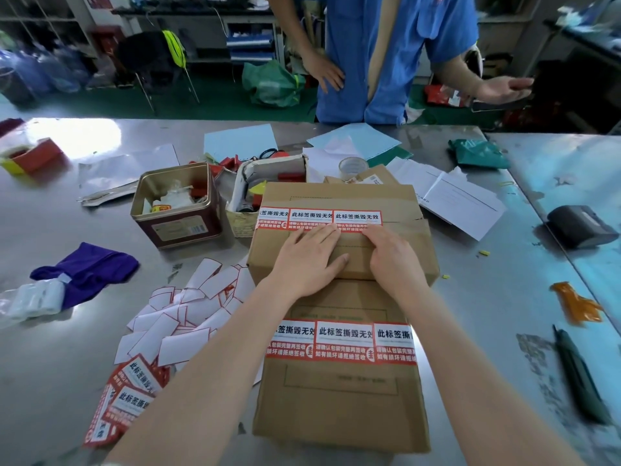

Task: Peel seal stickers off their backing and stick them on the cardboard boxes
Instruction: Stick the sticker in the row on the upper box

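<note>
Hands: my left hand [307, 260] and right hand [391, 260], both flat and grasping nothing, press the upper cardboard box [339, 200], smoothing seal stickers [319, 219] at 12 o'clock. Unpeeled stickers [131, 391] wait at 8 o'clock, spent backings [188, 317] beside them.

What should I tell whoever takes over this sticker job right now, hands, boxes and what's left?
Left hand: flat, fingers straight, pressing the top of the far box.
Right hand: also on the far box, fingertips at the lower edge of its sticker row.
Near box: lies closer to you and already carries a row of three stickers.
Done: both boxes show three seals each.
Unused stickers lie at the near left, peeled backings piled beside them.
Left: finish smoothing the far row; no other unsealed box is clearly visible.
</note>
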Demonstrator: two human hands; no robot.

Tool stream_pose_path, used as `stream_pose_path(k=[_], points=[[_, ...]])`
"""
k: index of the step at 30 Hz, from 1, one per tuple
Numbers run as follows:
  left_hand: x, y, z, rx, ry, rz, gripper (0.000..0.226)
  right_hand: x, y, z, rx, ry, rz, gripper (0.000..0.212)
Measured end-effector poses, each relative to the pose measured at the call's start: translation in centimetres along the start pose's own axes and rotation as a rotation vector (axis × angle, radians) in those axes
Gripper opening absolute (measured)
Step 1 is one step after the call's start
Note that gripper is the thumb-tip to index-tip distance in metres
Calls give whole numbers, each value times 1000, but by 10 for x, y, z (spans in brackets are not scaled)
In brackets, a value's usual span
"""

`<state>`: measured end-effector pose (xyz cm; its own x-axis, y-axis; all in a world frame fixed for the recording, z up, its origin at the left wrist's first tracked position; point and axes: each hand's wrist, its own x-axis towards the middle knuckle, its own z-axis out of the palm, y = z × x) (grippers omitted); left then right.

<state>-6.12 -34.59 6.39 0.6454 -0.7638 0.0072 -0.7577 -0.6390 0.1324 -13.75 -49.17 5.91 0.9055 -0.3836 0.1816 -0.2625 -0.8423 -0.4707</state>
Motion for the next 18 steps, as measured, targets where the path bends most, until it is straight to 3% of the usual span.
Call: stream_pose_path(k=[18], points=[[-10,-2,-16,-67,-45,-25,58,-12,-22,-22,-33,-128,107,41]])
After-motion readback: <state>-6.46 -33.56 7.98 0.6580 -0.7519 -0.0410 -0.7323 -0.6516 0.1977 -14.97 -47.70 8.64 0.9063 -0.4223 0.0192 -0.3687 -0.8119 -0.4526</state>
